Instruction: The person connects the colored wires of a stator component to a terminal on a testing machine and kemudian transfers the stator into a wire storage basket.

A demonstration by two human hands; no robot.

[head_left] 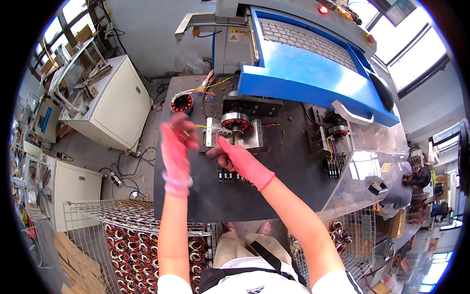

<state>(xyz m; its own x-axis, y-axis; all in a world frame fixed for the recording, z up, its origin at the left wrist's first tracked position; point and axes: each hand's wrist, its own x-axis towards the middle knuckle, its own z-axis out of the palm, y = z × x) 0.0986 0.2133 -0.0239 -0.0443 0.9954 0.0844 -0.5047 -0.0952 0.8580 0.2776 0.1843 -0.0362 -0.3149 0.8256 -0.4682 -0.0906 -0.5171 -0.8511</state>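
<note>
A motor stator [235, 120] with a steel ring and red windings sits in a metal fixture [253, 135] on the dark bench. Its lead wires come out toward my hands, a yellow wire [208, 127] among them reaching left. My right hand [238, 158], in a pink glove, is closed just in front of the fixture, thumb and fingers pinched at a blue wire beside the stator. Over the bench's left part is my left hand [179, 138], gloved too and smeared by motion. A small yellow bit shows at its fingers; whether they grip it is unclear.
Another stator [182, 103] with coloured leads lies at the back left. A third stator [338, 130] sits in a fixture at right, beside a clear guard [364, 171]. The blue machine part [318, 90] overhangs the bench's back. Wire baskets [105, 208] of stators stand below. A person [399, 188] is at far right.
</note>
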